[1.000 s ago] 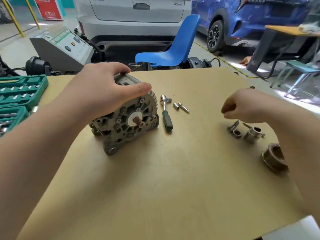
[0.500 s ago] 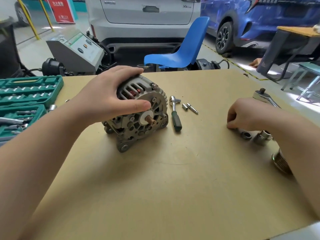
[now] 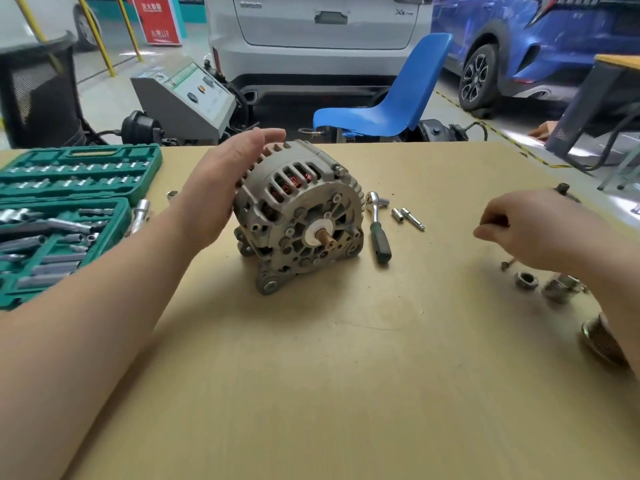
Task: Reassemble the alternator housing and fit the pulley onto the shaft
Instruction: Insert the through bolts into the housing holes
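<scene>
The grey alternator [image 3: 298, 216] stands on its side on the tan table [image 3: 311, 375], with its bare copper-coloured shaft [image 3: 327, 239] pointing toward me. My left hand [image 3: 221, 188] rests with straight fingers against the housing's left side. My right hand [image 3: 530, 226] hovers to the right with curled fingers and pinches a small dark fastener. Below it lie a nut [image 3: 526, 280], a metal sleeve [image 3: 561, 289] and a small bolt [image 3: 507, 264]. The ribbed pulley [image 3: 602, 341] lies at the right edge, half hidden by my right forearm.
A green-handled ratchet [image 3: 379, 226], a small socket [image 3: 397, 214] and a bit [image 3: 414, 220] lie just right of the alternator. An open green socket case [image 3: 69, 174] fills the table's left side. A blue chair [image 3: 391, 109] and parked cars stand beyond the far edge.
My left hand let go of the top of the housing and now lies flat on its left side. My right hand dipped to the small parts and rose with a fastener.
</scene>
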The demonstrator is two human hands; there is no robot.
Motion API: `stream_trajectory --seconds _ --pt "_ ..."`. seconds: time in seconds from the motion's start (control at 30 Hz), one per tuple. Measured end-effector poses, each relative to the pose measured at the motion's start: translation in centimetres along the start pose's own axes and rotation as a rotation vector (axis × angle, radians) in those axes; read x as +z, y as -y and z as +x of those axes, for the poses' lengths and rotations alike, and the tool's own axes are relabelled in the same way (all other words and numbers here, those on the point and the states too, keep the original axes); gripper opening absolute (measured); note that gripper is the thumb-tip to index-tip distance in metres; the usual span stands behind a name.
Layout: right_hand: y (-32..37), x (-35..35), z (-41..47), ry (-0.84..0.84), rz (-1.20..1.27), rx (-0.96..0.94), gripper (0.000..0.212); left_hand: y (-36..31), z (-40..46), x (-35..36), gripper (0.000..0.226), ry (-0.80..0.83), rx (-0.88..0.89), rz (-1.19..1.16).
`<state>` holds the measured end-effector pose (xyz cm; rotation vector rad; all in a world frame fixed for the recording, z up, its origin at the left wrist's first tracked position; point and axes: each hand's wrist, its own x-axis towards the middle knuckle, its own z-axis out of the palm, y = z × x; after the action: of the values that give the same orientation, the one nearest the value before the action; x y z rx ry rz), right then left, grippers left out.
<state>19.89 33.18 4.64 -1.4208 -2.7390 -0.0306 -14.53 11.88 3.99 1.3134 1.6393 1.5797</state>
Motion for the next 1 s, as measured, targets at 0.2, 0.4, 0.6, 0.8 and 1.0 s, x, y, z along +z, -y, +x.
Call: stream_trajectory --seconds 0.2,0.4,0.6,0.8,1.0 --pt "9.5 -1.7 -6.8 -0.432 0.542 -0.577 0.008 0.9 0.0 1.0 0.051 -0.112 -0.062 -0.271" --pt "16.4 0.7 -8.4 -0.505 0.620 -0.892 0.021 1.6 0.0 1.0 0.053 -0.079 -0.114 -0.358" --pt "18.5 2.3 -7.0 -0.494 0.711 -0.939 0.020 2.0 0.1 0.9 0.055 -0.092 -0.152 -0.365" --pt "18.8 4.1 -6.7 -0.493 0.727 -0.908 0.019 2.4 0.5 0.8 0.053 -0.088 -0.137 -0.366" --pt "19.5 4.1 -6.9 -0.512 0.759 -0.882 0.016 2.7 0.6 0.9 0.056 -0.090 -0.127 -0.379"
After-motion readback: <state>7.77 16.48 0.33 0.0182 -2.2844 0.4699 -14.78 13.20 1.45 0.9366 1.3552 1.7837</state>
